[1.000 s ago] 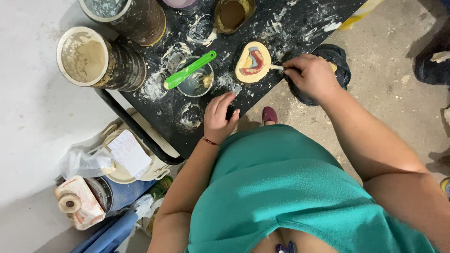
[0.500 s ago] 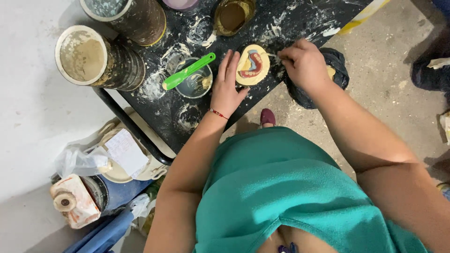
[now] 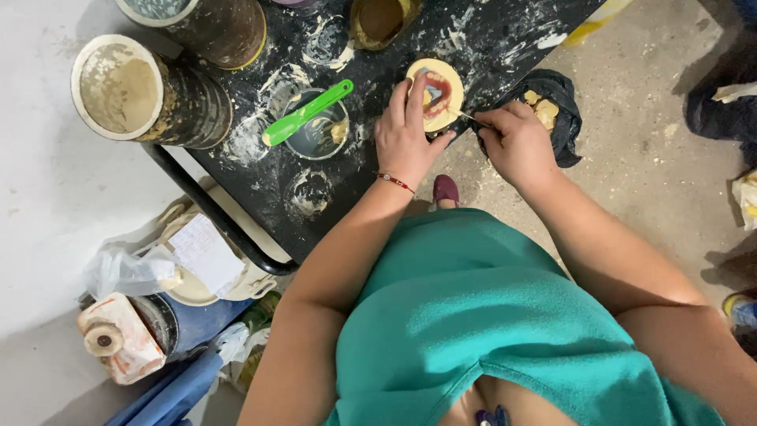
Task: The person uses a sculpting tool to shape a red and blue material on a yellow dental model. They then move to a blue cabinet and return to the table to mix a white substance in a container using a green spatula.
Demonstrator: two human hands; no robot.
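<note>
A round cream-coloured mould (image 3: 441,91) with a red and blue piece in it lies at the near edge of a black, plaster-spattered table (image 3: 260,197). My left hand (image 3: 406,138) rests on the mould's left side and steadies it with spread fingers. My right hand (image 3: 512,142) is closed on a thin metal tool (image 3: 467,117) whose tip touches the mould's right edge. A red string bracelet is on my left wrist.
A small bowl (image 3: 315,130) holds a green spatula (image 3: 306,113). Large crusted tins (image 3: 130,91) stand at the table's far left. A black bag with yellowish lumps (image 3: 552,110) hangs by the table. Plastic-wrapped containers (image 3: 158,292) sit on the floor, lower left.
My left hand moved up from the table edge onto the mould. My right hand shifted slightly and keeps the tool at the mould's edge.
</note>
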